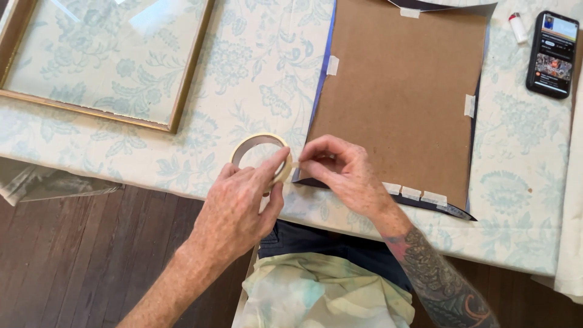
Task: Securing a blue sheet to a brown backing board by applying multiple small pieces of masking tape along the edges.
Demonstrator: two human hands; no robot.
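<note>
My left hand (240, 203) grips a roll of cream masking tape (261, 146) near the table's front edge, thumb on its rim. My right hand (343, 173) pinches the tape's free end just right of the roll, at the lower left corner of a brown backing board (401, 91). The board lies on a dark sheet whose edges show around it. Short tape strips (416, 193) hold the board's lower edge, with single pieces on the left (332, 65), right (469, 105) and top (410, 12) edges.
A gold picture frame with glass (182, 91) lies at the upper left on the pale floral tablecloth (255, 67). A phone with a lit screen (552, 54) and a small white tube with a red cap (518, 27) lie at the upper right. Dark wooden floor (91, 255) is below.
</note>
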